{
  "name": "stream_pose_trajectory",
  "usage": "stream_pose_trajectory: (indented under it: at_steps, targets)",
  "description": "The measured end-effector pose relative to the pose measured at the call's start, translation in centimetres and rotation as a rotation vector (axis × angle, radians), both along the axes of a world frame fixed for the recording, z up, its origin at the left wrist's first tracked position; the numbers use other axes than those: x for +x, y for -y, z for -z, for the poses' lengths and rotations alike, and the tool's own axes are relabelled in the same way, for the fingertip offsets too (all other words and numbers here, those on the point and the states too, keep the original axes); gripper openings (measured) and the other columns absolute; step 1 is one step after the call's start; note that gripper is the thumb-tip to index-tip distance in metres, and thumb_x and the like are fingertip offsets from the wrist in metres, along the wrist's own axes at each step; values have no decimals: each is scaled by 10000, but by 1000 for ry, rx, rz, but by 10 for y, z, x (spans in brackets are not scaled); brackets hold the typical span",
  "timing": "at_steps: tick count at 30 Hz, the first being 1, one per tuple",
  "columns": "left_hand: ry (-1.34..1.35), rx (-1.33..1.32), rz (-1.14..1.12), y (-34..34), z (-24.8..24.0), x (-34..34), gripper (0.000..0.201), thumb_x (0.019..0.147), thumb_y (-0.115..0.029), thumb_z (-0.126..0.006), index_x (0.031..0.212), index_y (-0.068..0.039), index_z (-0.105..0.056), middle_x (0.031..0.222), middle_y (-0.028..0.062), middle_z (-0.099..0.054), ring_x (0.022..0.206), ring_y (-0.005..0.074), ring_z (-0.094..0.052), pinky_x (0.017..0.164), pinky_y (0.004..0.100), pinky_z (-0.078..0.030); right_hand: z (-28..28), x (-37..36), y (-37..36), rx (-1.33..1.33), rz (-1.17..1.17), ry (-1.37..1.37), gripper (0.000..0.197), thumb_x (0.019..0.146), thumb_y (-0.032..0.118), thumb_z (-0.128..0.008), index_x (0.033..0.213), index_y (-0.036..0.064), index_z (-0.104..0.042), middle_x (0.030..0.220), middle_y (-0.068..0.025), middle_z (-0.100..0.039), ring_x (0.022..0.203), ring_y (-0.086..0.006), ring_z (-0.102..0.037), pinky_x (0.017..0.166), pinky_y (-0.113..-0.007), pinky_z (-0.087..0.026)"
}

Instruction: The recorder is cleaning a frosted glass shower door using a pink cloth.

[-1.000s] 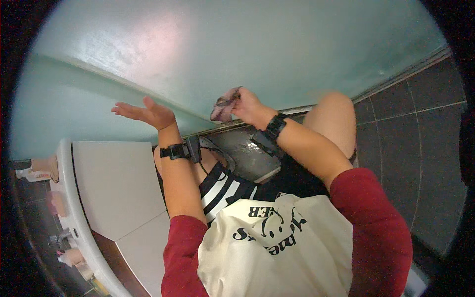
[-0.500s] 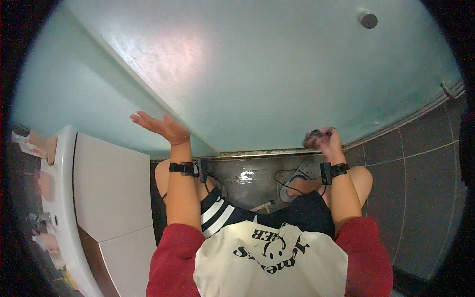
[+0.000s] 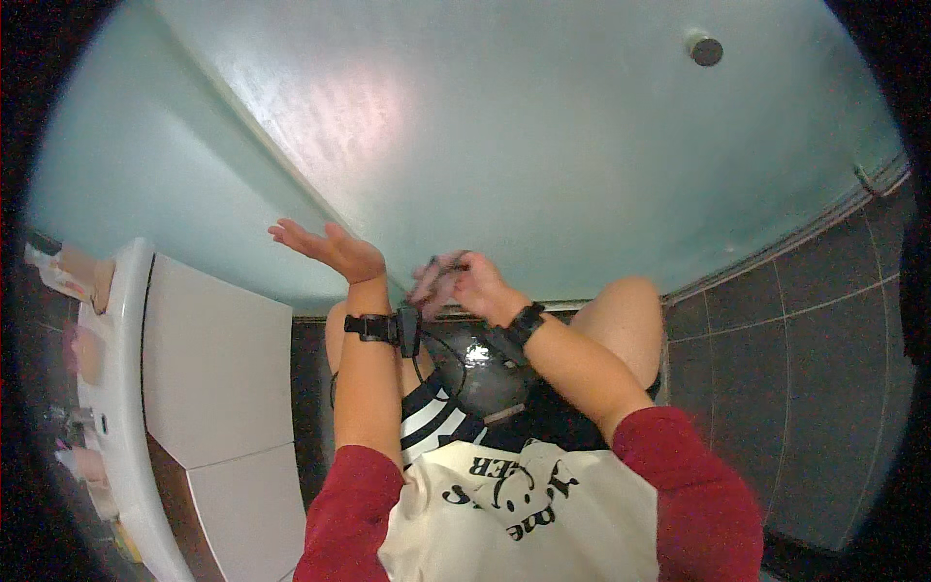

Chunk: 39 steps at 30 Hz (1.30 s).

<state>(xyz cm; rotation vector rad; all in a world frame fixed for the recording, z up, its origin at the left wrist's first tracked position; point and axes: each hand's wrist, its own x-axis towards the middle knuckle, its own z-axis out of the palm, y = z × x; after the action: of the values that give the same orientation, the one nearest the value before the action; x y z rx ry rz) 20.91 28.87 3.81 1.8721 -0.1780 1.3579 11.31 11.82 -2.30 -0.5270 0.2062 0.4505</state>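
Note:
My left hand [image 3: 335, 252] is open at the frosted glass, fingers stretched out beside the upright edge between the fixed panel [image 3: 107, 165] and the glass door [image 3: 524, 145]. Whether its palm presses on the glass cannot be made out. Low on the door, my right hand [image 3: 477, 283] is closed around a bunched pinkish-grey cloth [image 3: 436, 284], which is blurred by motion. The cloth lies close to the door's bottom edge, just right of my left wrist. Both wrists carry black straps with small black devices.
A round metal knob [image 3: 705, 50] sits high on the door. To the left stands a white cabinet [image 3: 218, 359] under a washbasin [image 3: 131, 388] with toiletries along it. Dark grey tiles [image 3: 737, 359] cover the right wall. The dark floor [image 3: 485, 378] looks wet between my legs.
My right hand has swept left along the bottom of the glass with the cloth, from the door's right part to near my left wrist. My left hand has shifted slightly right.

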Motion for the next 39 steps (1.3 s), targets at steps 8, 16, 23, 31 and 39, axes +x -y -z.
stream_pose_trajectory:
  at_steps: [8,16,23,31,39]
  targets:
    - [-103,20,86,7,1,-16,681,970,-270,-371,1492,28,-52,1557,249,68,1436,420,81,1142,549,13,6,-4,28,45,160,-154,317,929,147,-317,1033,-38,-553,1090,-204,-620,1015,-318,-584,947,-418,-448]
    - [-250,217,221,3,-13,-23,732,978,-306,-432,1502,-4,-19,1567,202,122,1450,357,111,1159,502,11,15,-61,197,-123,439,-302,333,919,165,-327,1027,-66,-542,1081,-216,-633,941,-301,-618,725,-375,-523]
    - [-146,172,235,21,-17,-10,764,933,-184,-457,1511,-48,24,1549,235,159,1432,412,138,1137,551,26,43,-54,193,-460,698,-358,282,902,191,-398,841,28,-621,732,-108,-653,529,-186,-521,480,-284,-419]
    - [-184,-31,107,14,-21,-14,752,978,-359,-417,1504,-14,-4,1557,229,130,1440,385,127,1140,547,43,-47,-4,26,-120,185,-122,224,880,44,-347,973,-36,-535,959,-169,-581,818,-250,-541,713,-370,-490]
    - [-192,106,172,9,-17,-18,726,947,-219,-443,1517,-54,-24,1556,242,118,1435,424,103,1137,557,17,-41,-7,68,203,272,-48,178,918,98,-382,972,-6,-515,1001,-133,-577,939,-252,-543,898,-392,-450]
